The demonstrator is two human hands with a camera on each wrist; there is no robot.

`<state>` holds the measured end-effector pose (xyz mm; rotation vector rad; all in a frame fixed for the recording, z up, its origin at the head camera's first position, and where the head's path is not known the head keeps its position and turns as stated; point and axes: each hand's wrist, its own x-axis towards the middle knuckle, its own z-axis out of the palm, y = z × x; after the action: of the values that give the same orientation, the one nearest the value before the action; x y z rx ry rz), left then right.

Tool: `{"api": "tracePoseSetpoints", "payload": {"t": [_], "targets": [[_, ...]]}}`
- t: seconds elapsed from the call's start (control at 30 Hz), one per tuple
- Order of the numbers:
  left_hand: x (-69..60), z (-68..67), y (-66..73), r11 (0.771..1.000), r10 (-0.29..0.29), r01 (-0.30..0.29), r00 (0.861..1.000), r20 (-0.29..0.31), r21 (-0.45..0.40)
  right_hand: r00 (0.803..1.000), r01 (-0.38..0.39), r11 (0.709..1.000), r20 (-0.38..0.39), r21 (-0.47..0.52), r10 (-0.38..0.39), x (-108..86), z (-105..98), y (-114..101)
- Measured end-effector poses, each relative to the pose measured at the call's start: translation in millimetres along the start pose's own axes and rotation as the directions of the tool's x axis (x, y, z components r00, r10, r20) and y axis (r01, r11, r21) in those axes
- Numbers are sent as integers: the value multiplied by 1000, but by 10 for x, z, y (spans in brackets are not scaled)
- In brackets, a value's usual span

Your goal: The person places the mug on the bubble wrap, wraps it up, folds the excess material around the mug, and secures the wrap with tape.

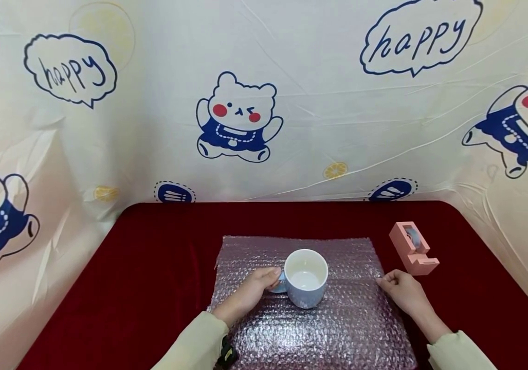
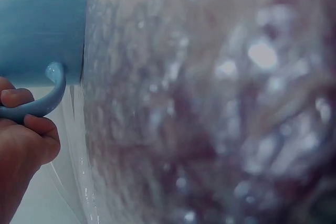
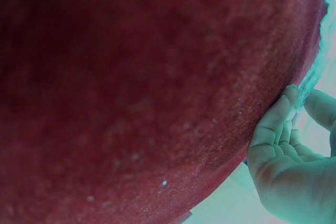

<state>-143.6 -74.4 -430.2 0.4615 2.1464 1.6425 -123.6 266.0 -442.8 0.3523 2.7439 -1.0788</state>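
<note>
Left grip (image 1: 256,283) clamped on handle (image 1: 279,287) of light-blue mug (image 1: 306,297); mug upright on bubble-wrap sheet (image 1: 287,336). Right grip (image 1: 401,291) pinching sheet's right edge, thumb against fingers. Pink tape dispenser (image 1: 414,258) just beyond right grip, on red-covered worktop (image 1: 152,272).
</note>
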Motion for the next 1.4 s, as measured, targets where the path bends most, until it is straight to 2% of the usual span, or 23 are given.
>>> {"api": "tracePoseSetpoints", "payload": {"t": [0.47,0.7,0.97,1.17,1.4], "targets": [[46,-26,-146,1000,-6,6,1000,11,-23,1000,6,1000,-8,-10,-6,-5,10,0],[49,-31,-155,999,-15,16,1000,25,-36,1000,0,1000,3,-2,0,2,11,4],[60,-30,-153,1000,-3,4,998,62,-16,1000,-7,1000,4,-9,7,18,18,4],[57,-35,-162,1000,-15,16,997,77,-2,1000,-4,1000,6,-10,4,18,24,3],[68,-27,-154,1000,-14,16,996,90,-25,1000,-2,1000,13,-6,2,13,9,3]]}}
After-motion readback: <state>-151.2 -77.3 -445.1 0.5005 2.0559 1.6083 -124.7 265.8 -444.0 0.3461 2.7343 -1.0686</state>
